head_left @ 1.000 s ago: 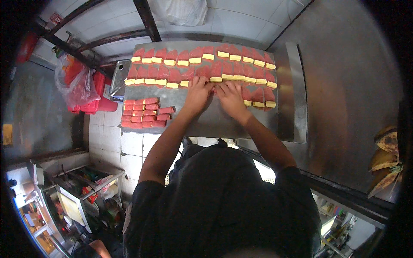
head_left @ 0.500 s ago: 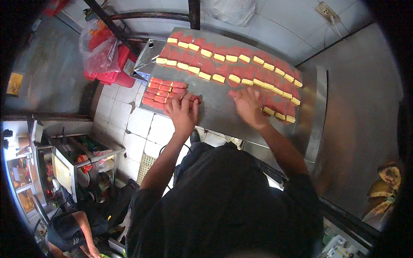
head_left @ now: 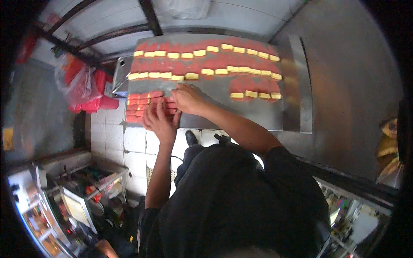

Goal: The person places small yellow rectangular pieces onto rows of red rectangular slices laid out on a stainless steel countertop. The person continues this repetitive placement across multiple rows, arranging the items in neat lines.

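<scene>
steel table [head_left: 215,92] with a tiled wall [head_left: 245,19] beyond both hands. rolled pieces [head_left: 136,108], seemingly the finished share, lie bunched under and left of the left hand [head_left: 159,122], fingers spread. right hand [head_left: 187,99] curls at the bunch's edge; can't tell if it's gripping. unrolled: flat red slices [head_left: 254,84] with yellow strips [head_left: 251,93], two long rows beyond the hands, one short row rightward.

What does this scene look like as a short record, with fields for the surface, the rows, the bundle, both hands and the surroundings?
Surface: metal table
Rows: three rows of flat red slices, the nearest row short and toward the right; yellow sticks along the slices' near edges
Bundle: red rolls laid close together near the table's left end
Left hand: fingers spread over the rolls
Right hand: at the rolls' right end; grip unclear
Surroundings: red container and plastic bag left of the table
</scene>
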The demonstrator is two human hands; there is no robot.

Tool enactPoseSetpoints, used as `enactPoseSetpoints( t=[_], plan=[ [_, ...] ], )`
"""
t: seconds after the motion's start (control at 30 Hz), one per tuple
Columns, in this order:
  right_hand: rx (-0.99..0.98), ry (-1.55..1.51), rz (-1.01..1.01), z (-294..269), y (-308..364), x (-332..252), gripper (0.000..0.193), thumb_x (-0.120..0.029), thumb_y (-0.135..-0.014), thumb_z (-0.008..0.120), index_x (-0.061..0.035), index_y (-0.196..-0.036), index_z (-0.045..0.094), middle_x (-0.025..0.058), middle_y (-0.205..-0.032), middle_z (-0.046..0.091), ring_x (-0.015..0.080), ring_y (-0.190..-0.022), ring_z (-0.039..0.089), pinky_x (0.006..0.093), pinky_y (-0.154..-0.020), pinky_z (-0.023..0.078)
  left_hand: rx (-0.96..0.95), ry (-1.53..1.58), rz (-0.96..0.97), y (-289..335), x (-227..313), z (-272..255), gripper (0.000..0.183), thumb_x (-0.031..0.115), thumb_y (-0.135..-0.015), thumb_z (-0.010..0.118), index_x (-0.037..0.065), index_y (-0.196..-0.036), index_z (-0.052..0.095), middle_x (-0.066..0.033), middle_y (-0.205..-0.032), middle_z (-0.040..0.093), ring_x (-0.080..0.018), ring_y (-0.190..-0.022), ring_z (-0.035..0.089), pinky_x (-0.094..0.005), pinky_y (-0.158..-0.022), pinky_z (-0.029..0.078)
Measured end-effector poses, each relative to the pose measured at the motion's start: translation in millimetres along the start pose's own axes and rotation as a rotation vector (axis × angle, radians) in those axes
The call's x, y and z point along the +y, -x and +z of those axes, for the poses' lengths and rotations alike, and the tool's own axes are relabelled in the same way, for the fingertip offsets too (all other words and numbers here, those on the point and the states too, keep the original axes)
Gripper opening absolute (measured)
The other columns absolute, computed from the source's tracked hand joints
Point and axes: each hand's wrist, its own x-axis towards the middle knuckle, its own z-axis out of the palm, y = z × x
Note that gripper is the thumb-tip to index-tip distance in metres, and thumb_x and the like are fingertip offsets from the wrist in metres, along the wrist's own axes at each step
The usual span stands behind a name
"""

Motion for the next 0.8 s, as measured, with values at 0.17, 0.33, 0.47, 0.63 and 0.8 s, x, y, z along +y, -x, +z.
enactPoseSetpoints(
  t=[0.17,0.33,0.47,0.63,0.8],
  plan=[
    [0.234,-0.306,0.214,-94.1,84.4,83.2,0.014,-0.011,-0.094,0.071,-0.0059,-0.106,0.074,0.0139,-0.099,0.071,0.0391,-0.100,0.068,0.0493,-0.089,0.055,-0.240,0.420,0.216,-17.1,48.4,13.9,0.056,0.031,-0.091,0.080,0.013,-0.140,0.062,-0.0162,-0.128,0.064,-0.0402,-0.126,0.056,-0.0545,-0.111,0.038],
    [0.030,0.027,0.038,-124.5,170.5,148.1,0.016,-0.008,-0.091,0.069,-0.0069,-0.106,0.075,0.0118,-0.103,0.072,0.0347,-0.103,0.068,0.0460,-0.089,0.056,-0.434,0.801,0.518,-42.1,149.9,74.1,0.031,0.012,-0.094,0.072,0.007,-0.124,0.070,-0.0148,-0.116,0.072,-0.0354,-0.110,0.065,-0.0474,-0.094,0.049],
    [-0.039,0.374,-0.038,-122.0,167.1,132.5,0.019,-0.014,-0.088,0.065,-0.0060,-0.101,0.076,0.0120,-0.106,0.071,0.0336,-0.107,0.068,0.0466,-0.094,0.055,-0.619,0.806,0.513,-50.1,158.4,112.6,0.025,0.008,-0.094,0.071,0.005,-0.118,0.075,-0.0156,-0.117,0.072,-0.0379,-0.109,0.065,-0.0465,-0.101,0.050],
    [-0.284,0.658,-0.104,-105.5,148.7,126.3,0.019,-0.014,-0.087,0.063,-0.0029,-0.101,0.072,0.0128,-0.108,0.068,0.0304,-0.109,0.066,0.0462,-0.095,0.053,-0.517,0.814,0.455,-44.7,160.2,116.9,0.022,0.007,-0.091,0.071,0.005,-0.112,0.076,-0.0165,-0.115,0.070,-0.0388,-0.110,0.063,-0.0478,-0.098,0.051],
    [-0.118,0.659,-0.134,-101.3,145.5,121.7,0.018,-0.014,-0.085,0.065,-0.0029,-0.098,0.071,0.0131,-0.104,0.066,0.0286,-0.102,0.065,0.0437,-0.093,0.053,-0.500,0.838,0.483,-46.1,154.5,118.5,0.033,0.007,-0.084,0.073,0.006,-0.118,0.074,-0.0153,-0.118,0.069,-0.0385,-0.113,0.062,-0.0475,-0.100,0.049]
  ],
)
